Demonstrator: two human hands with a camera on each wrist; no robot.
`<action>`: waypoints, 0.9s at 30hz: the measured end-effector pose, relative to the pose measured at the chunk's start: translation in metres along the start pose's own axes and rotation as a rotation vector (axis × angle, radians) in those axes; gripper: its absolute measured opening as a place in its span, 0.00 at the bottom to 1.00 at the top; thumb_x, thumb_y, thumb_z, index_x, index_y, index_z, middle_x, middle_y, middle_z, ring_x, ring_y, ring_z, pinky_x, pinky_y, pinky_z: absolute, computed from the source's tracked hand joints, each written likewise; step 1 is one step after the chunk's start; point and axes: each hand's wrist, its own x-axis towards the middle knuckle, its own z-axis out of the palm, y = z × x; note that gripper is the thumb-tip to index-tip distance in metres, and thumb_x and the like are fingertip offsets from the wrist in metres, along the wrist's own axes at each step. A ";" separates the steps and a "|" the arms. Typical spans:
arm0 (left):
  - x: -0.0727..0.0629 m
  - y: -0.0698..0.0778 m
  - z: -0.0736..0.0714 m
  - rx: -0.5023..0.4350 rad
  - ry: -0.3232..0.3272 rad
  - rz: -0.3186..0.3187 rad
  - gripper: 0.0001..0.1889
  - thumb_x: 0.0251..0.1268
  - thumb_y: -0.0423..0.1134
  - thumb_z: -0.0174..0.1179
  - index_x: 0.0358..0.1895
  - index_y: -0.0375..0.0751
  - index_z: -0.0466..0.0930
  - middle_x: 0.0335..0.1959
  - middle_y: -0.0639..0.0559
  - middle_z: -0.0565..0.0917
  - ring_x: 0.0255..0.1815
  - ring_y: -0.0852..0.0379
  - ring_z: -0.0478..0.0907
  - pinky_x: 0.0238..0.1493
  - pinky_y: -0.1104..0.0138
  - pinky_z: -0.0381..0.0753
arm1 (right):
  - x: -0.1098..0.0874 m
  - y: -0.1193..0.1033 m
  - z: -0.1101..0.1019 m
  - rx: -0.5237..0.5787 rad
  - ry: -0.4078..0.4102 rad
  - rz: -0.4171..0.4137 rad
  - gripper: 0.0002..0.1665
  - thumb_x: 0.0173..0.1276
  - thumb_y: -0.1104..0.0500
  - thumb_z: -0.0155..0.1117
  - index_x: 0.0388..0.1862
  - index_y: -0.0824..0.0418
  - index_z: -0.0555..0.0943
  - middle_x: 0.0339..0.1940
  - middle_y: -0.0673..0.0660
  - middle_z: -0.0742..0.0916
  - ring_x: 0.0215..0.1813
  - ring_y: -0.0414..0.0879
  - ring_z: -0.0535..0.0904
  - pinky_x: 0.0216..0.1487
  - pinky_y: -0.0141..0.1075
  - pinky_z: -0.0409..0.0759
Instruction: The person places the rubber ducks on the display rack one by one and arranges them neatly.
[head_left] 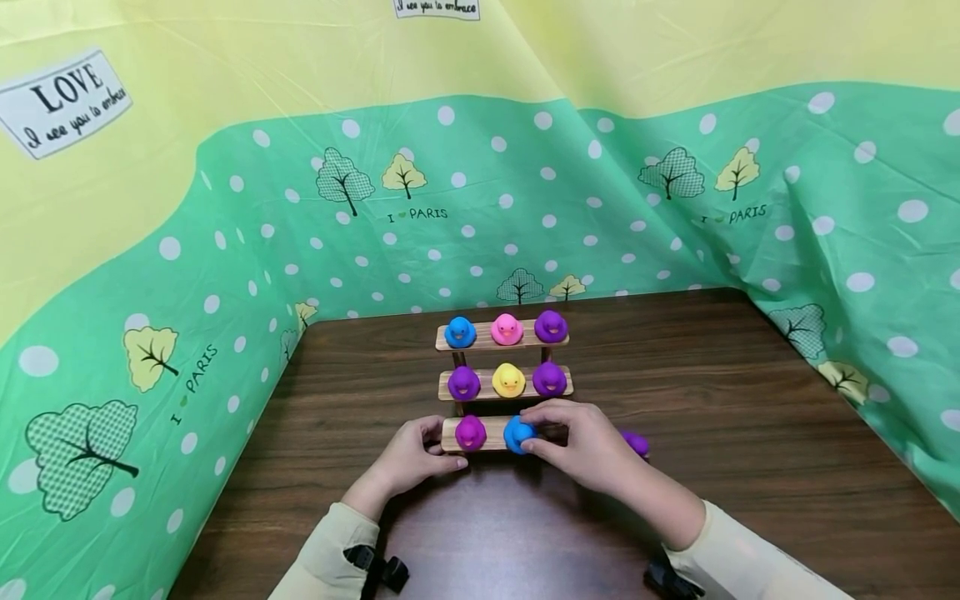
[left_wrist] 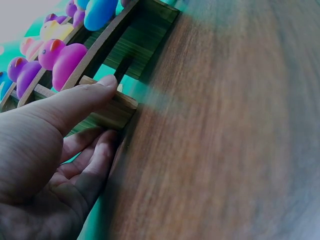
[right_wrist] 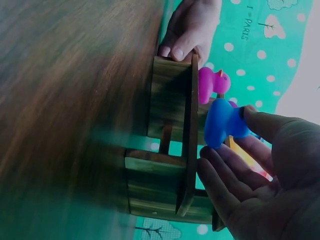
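Note:
A three-tier wooden display rack (head_left: 492, 439) stands on the table with small rubber ducks on its steps. My left hand (head_left: 411, 457) grips the left end of the rack low down, thumb on the wooden foot (left_wrist: 117, 107) and fingers behind it. On the lowest step, a blue rubber duck (head_left: 516, 436) is pinched between the thumb and fingers of my right hand (head_left: 588, 446). To its left sits a magenta duck (head_left: 470, 433). The middle step holds a yellow duck (head_left: 508, 381) between two purple ones; the top step has blue, pink (head_left: 507, 329) and purple ducks.
Another purple duck (head_left: 635, 442) lies on the dark wooden table (head_left: 360, 367) right of the rack, partly hidden by my right hand. A green and yellow printed cloth (head_left: 480, 192) rises around the table's back and sides.

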 end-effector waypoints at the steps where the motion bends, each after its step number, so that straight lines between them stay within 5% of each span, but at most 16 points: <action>1: 0.000 -0.001 0.000 -0.003 0.002 0.003 0.26 0.56 0.34 0.81 0.57 0.37 0.83 0.50 0.51 0.87 0.51 0.57 0.84 0.50 0.69 0.84 | 0.001 -0.001 0.001 -0.003 0.000 -0.003 0.17 0.67 0.53 0.80 0.54 0.51 0.89 0.53 0.45 0.89 0.55 0.43 0.85 0.56 0.45 0.85; 18: 0.001 -0.003 -0.001 -0.014 -0.013 0.004 0.24 0.56 0.35 0.81 0.55 0.37 0.83 0.48 0.50 0.87 0.49 0.57 0.84 0.49 0.69 0.85 | 0.010 -0.012 0.013 -0.052 0.009 -0.020 0.17 0.66 0.55 0.80 0.52 0.55 0.89 0.53 0.47 0.89 0.53 0.46 0.87 0.52 0.45 0.87; 27: 0.000 -0.001 -0.001 -0.013 -0.009 0.010 0.25 0.56 0.35 0.81 0.56 0.38 0.83 0.48 0.50 0.87 0.48 0.58 0.84 0.49 0.69 0.84 | 0.012 -0.013 0.015 -0.173 -0.007 -0.011 0.17 0.66 0.51 0.80 0.52 0.52 0.89 0.53 0.45 0.89 0.55 0.43 0.84 0.56 0.45 0.84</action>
